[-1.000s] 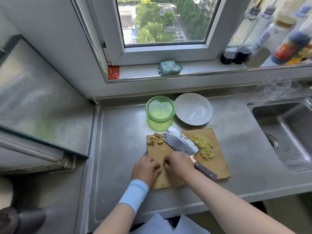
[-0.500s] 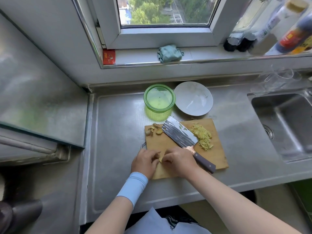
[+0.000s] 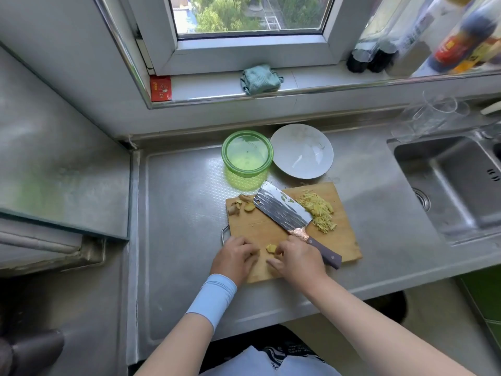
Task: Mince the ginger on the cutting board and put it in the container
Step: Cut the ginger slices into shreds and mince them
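Ginger piece [image 3: 270, 248] lay on the cutting board [image 3: 344, 240] near its front edge, between both hands. The right hand [image 3: 298, 263] fingers appeared to pinch it. The left hand [image 3: 234, 260] fingers were curled just beside it; I could not tell contact. 1 cleaver [image 3: 283, 213] rested flat mid-board. I judged the piece light, firm and damp-slick, best gripped low by its 2 sides.
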Motion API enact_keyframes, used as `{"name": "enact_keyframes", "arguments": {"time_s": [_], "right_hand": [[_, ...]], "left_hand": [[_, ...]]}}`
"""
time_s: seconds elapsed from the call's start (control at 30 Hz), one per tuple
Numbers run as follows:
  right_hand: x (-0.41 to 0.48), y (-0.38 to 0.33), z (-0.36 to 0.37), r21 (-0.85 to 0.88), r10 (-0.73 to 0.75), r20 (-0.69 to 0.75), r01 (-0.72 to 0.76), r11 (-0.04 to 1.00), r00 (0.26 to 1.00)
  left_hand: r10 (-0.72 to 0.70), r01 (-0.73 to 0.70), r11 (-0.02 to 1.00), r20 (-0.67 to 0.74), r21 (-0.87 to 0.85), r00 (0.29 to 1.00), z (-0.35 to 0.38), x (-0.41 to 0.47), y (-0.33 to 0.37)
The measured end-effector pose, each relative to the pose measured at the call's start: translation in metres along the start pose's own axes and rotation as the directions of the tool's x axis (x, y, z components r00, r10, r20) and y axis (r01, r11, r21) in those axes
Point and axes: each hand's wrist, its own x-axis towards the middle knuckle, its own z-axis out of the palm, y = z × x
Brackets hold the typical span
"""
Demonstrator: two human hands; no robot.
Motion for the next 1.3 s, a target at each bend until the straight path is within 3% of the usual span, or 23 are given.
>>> {"name": "enact_keyframes", "arguments": {"time_s": [0.07, 0.2, 0.4, 0.5, 0.77, 1.0, 1.1, 1.2, 1.3], "right_hand": [[-0.003, -0.009, 0.005, -0.018, 0.129, 0.042, -0.128, 0.992, 0.991], [-0.003, -0.019, 0.009, 0.159, 0.342, 0.071, -0.349, 0.924, 0.937], [0.006, -0.019, 0.004, 0.448, 0.410, 0.186, -0.449, 0.773, 0.893], [0.016, -0.024, 0.004, 0.471, 0.404, 0.218, -0.459, 0.753, 0.888], [0.020, -0.042, 0.008, 0.305, 0.408, 0.139, -0.431, 0.849, 0.902], [0.021, -0.037, 0.010, 0.299, 0.379, 0.113, -0.395, 0.869, 0.918], [0.018, -0.027, 0.009, 0.281, 0.252, 0.081, -0.265, 0.922, 0.964], [0.010, -0.016, 0.011, 0.126, 0.012, 0.019, -0.015, 0.992, 1.000], [0.009, -0.013, 0.011, 0.013, -0.108, 0.047, 0.108, 0.994, 0.993]], "left_hand": [[-0.008, 0.008, 1.000, -0.009, -0.017, 1.000, 0.001, 0.000, -0.002], [0.009, -0.009, 1.000, 0.007, -0.024, 1.000, 0.001, 0.001, -0.005], [0.018, -0.017, 0.999, 0.022, -0.047, 1.000, 0.002, 0.005, -0.006], [-0.003, 0.004, 0.999, 0.023, -0.049, 1.000, 0.000, 0.005, -0.003], [-0.078, 0.079, 0.996, 0.034, -0.031, 0.996, -0.007, 0.005, 0.006], [0.012, -0.012, 1.000, 0.029, 0.005, 1.000, -0.001, 0.004, 0.000], [0.077, -0.077, 0.997, 0.004, 0.011, 0.997, 0.001, 0.004, 0.002], [0.092, -0.092, 0.996, -0.011, 0.006, 0.996, 0.002, 0.004, 0.001], [-0.010, 0.010, 0.998, 0.005, -0.055, 1.000, 0.004, 0.005, 0.001]]}}
